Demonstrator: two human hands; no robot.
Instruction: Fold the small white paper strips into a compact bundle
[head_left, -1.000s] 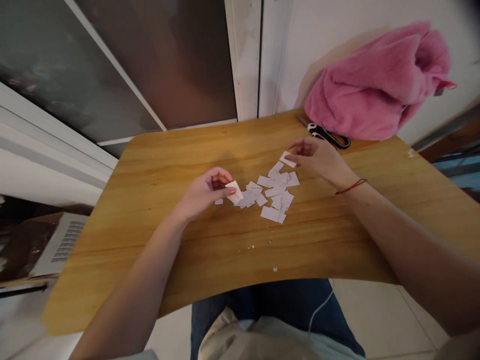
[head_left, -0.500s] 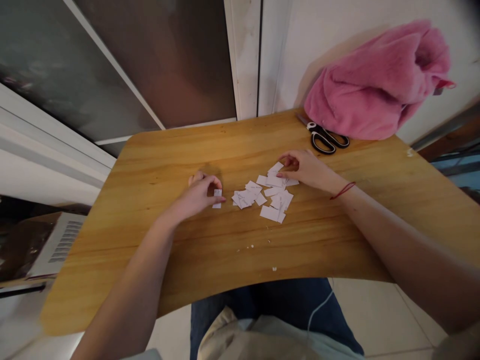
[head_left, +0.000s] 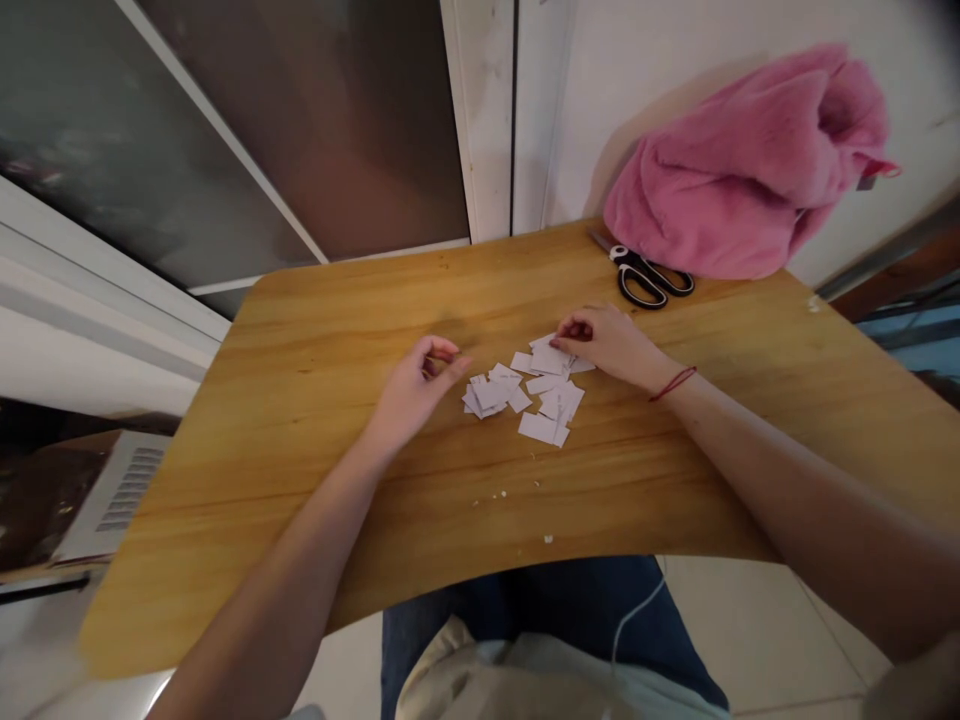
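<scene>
Small white paper slips lie in a loose cluster on the wooden table [head_left: 315,400], some with handwriting. My left hand [head_left: 420,388] hovers just left of the smaller pile of slips [head_left: 491,396]. Its thumb and index finger are apart, and I see nothing between them. On the right, my right hand [head_left: 611,345] pinches a paper slip [head_left: 550,358] at the top of the larger group of slips [head_left: 553,402]. Its other fingers are curled in, and a red string bracelet [head_left: 673,384] circles that wrist.
Black-handled scissors [head_left: 641,290] lie at the back right, blades toward the wall. Behind them a pink plush item [head_left: 739,180] leans against the wall. Tiny paper scraps [head_left: 502,494] dot the table near its front edge. A box [head_left: 112,495] stands beyond the left side.
My left hand has let go of its paper slip and moved right and up; a slip now tops the smaller pile. My right hand has closed on a slip, which has shifted slightly.
</scene>
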